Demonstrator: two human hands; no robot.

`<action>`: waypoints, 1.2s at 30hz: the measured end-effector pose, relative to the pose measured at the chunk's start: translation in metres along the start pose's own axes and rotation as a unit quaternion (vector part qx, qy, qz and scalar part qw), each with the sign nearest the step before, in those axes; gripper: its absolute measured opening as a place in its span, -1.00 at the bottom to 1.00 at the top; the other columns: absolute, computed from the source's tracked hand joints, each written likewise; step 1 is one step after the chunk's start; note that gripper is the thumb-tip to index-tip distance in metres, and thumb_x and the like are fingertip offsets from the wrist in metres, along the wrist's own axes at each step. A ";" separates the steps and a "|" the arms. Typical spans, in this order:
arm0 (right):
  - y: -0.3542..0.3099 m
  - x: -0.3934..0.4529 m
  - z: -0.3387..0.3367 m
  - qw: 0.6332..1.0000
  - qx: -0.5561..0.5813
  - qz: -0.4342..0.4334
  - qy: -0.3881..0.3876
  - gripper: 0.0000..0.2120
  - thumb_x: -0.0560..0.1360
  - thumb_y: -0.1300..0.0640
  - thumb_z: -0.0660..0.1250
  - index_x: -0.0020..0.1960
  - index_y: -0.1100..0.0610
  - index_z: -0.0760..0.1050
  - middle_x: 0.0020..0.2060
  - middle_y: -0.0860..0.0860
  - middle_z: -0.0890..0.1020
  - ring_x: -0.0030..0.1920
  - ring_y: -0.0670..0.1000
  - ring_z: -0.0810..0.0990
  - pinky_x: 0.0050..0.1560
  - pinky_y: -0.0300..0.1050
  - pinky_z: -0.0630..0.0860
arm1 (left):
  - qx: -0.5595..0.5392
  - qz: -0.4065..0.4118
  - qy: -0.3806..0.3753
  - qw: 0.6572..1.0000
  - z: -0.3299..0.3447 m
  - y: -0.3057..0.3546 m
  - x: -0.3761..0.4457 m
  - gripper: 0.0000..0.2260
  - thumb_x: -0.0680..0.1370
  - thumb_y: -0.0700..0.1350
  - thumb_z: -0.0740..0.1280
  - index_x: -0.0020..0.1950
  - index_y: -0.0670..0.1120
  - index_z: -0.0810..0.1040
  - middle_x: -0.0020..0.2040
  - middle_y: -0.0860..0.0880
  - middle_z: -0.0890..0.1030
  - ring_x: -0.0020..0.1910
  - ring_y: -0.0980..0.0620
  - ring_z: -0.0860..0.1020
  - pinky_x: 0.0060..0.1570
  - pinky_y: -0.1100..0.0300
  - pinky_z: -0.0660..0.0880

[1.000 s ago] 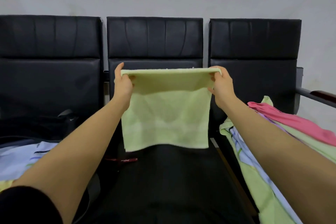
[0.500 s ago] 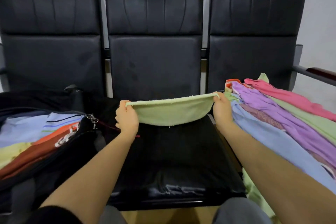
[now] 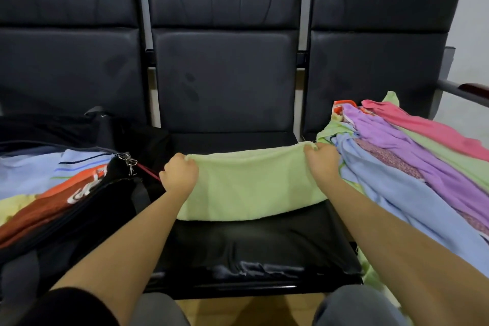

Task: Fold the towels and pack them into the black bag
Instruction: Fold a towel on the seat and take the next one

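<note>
A light green towel (image 3: pixel 251 185) lies folded on the middle black seat (image 3: pixel 251 249). My left hand (image 3: pixel 180 176) grips its far left corner and my right hand (image 3: pixel 321 160) grips its far right corner. The black bag (image 3: pixel 87 219) stands open on the left seat, with blue, orange, rust and yellow folded towels (image 3: pixel 50 182) inside. A heap of unfolded towels (image 3: pixel 412 167) in blue, purple, green and pink covers the right seat.
Three black padded chairs stand in a row against a pale wall. A metal zip pull (image 3: pixel 128 160) and a red strap (image 3: pixel 148 172) hang at the bag's mouth. A chair armrest (image 3: pixel 465 90) sticks out at the far right. My knees show at the bottom edge.
The towel, held up in the air a second ago, has come down onto the middle seat and now lies flat. Both hands moved down with it, still holding the corners.
</note>
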State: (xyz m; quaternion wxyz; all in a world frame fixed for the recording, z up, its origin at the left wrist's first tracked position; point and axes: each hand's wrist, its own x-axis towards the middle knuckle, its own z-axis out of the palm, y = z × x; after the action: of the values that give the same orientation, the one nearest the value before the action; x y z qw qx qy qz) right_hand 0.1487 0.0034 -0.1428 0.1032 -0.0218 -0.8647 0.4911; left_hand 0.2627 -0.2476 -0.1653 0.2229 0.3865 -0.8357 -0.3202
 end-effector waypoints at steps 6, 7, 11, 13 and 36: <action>0.003 0.045 0.031 0.999 -0.040 -0.018 -0.008 -0.63 0.56 0.18 0.23 -0.40 0.10 0.23 -0.43 0.00 0.31 -0.41 -0.02 0.27 -0.43 -0.15 0.13 | 0.167 0.064 -0.027 0.983 0.024 0.001 0.044 -0.82 0.54 -0.30 0.13 0.13 -0.23 0.37 -0.13 -0.12 0.48 -0.25 -0.07 0.45 -0.32 0.12 0.34; 0.004 0.053 0.037 0.998 -0.055 -0.021 -0.007 -0.62 0.56 0.17 0.23 -0.40 0.09 0.22 -0.43 0.00 0.31 -0.41 -0.01 0.29 -0.43 -0.16 0.13 | 0.190 0.074 -0.026 0.979 0.029 0.001 0.051 -0.81 0.53 -0.31 0.13 0.14 -0.22 0.35 -0.16 -0.11 0.46 -0.27 -0.06 0.44 -0.35 0.13 0.32; 0.009 0.081 0.064 0.995 -0.100 -0.010 -0.020 -0.76 0.55 0.10 0.23 -0.27 0.15 0.38 -0.29 0.09 0.46 -0.22 0.12 0.42 -0.28 -0.13 0.32 | 0.243 0.080 -0.037 0.966 0.050 0.000 0.079 -0.71 0.51 -0.34 0.16 0.21 -0.21 0.27 -0.22 -0.11 0.45 -0.30 -0.07 0.46 -0.39 0.13 0.31; 0.011 0.088 0.076 0.991 -0.131 0.001 -0.028 -0.82 0.56 0.07 0.23 -0.10 0.16 0.52 -0.16 0.13 0.53 -0.15 0.16 0.49 -0.15 -0.08 0.40 | 0.268 0.088 -0.051 0.958 0.059 -0.004 0.086 -0.70 0.51 -0.35 0.16 0.22 -0.20 0.26 -0.23 -0.10 0.45 -0.30 -0.06 0.45 -0.40 0.13 0.31; 0.065 -0.008 0.103 0.844 -0.420 -0.235 -0.236 -0.50 0.65 -0.07 -0.17 0.57 -0.02 -0.10 0.56 -0.06 -0.08 0.54 -0.01 -0.13 0.50 0.03 -0.17 | 0.316 0.069 -0.085 0.942 0.077 -0.032 0.002 -0.74 0.55 -0.28 0.12 0.25 -0.19 0.30 0.24 -0.25 0.37 0.22 -0.20 0.37 0.20 0.08 0.34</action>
State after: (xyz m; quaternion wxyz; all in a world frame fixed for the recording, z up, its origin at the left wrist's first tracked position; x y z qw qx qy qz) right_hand 0.1317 -0.0512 -0.2502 -0.0109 0.2573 -0.9657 0.0319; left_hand 0.2298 -0.2374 -0.2415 0.0388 0.3501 -0.9343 -0.0553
